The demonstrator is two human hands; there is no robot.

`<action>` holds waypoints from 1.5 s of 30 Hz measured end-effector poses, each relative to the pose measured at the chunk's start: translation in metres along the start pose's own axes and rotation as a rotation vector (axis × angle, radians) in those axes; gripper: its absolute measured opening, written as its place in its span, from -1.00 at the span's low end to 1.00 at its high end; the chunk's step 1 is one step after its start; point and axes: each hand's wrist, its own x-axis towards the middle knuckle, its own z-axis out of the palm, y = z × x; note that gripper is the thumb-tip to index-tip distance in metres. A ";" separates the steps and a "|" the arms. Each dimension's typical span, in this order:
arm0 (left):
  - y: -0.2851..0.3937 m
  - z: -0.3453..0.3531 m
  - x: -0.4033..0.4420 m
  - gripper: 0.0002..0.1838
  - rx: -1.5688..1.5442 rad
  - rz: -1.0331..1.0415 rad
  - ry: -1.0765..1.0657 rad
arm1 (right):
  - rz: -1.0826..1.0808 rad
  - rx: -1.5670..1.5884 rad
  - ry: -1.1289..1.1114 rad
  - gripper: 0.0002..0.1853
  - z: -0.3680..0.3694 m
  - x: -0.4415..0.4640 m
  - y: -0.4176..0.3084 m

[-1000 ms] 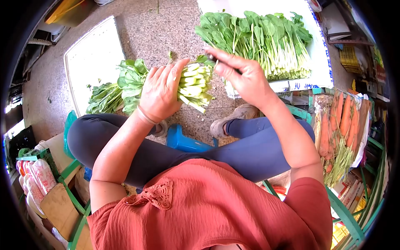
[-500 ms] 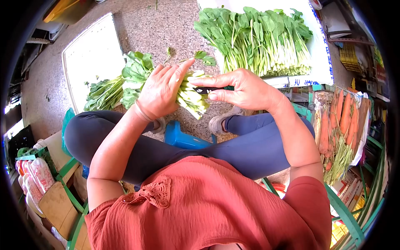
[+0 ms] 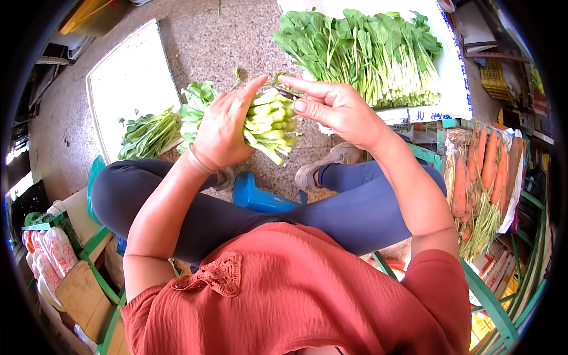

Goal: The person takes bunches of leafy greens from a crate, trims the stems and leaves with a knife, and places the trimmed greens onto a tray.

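A blue stool (image 3: 257, 198) sits between the knees; beyond it, the left hand (image 3: 225, 131) is clamped around a bunch of greens (image 3: 269, 125), pale stem ends facing right; the right hand (image 3: 340, 112) pinches a small dark tool (image 3: 286, 94) beside them; farther off, more greens (image 3: 361, 56) fill a white box (image 3: 458, 89).

Smooth, plastic-looking blue stool (image 3: 260, 195); rough speckled floor (image 3: 207, 47).

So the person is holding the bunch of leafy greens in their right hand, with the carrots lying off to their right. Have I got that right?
Not quite: the head view shows the left hand holding the bunch of leafy greens. The carrots do lie off to the person's right.
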 end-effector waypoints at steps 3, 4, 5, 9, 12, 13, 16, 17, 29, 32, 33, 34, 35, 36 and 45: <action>0.001 0.000 0.000 -0.08 0.004 -0.006 -0.010 | 0.081 -0.047 -0.043 -0.62 -0.001 0.002 -0.002; 0.001 0.000 0.000 -0.08 0.003 -0.004 -0.011 | 0.033 -0.094 0.023 -0.63 -0.002 0.005 0.007; 0.000 0.002 0.000 -0.07 -0.046 -0.024 -0.009 | -0.017 -0.141 0.090 -0.63 -0.004 0.007 0.012; 0.000 -0.001 0.000 -0.14 -0.313 -0.136 -0.049 | -0.183 -0.170 0.382 -0.65 -0.010 0.011 0.009; -0.002 -0.007 -0.001 -0.30 -0.371 -0.066 -0.044 | 0.009 -0.100 0.292 -0.36 -0.002 0.001 -0.010; -0.002 -0.010 -0.001 -0.32 -0.525 -0.180 -0.127 | 0.045 -0.001 0.220 -0.26 0.000 0.001 -0.003; -0.004 -0.015 0.001 -0.33 -0.740 -0.356 -0.273 | 0.088 0.091 0.050 -0.33 0.002 0.002 0.003; -0.006 -0.016 0.000 -0.31 -0.806 -0.400 -0.308 | 0.052 0.076 0.069 -0.50 0.004 0.002 0.004; -0.037 0.002 -0.012 0.08 -1.522 -0.527 -0.449 | 0.041 -0.197 0.435 -0.82 -0.034 0.009 0.008; -0.017 -0.006 -0.003 0.09 -1.699 -0.562 -0.316 | 0.150 -0.360 0.455 -0.54 -0.023 0.008 0.012; -0.016 -0.005 -0.003 0.07 -1.764 -0.595 -0.252 | 0.144 -0.370 0.464 -0.36 -0.017 0.008 0.011; -0.017 -0.006 -0.004 0.05 -1.828 -0.627 -0.188 | 0.140 -0.369 0.459 -0.36 -0.012 0.008 0.009; -0.017 -0.008 -0.004 -0.01 -1.862 -0.610 -0.191 | 0.147 -0.202 0.402 -0.32 -0.007 0.008 0.005; -0.010 -0.011 -0.001 -0.07 -1.872 -0.578 -0.154 | 0.154 -0.037 0.344 -0.27 -0.002 0.007 0.000; -0.037 -0.013 -0.008 -0.30 -2.138 -0.296 -0.107 | 0.108 0.561 0.160 -0.62 0.035 0.003 -0.010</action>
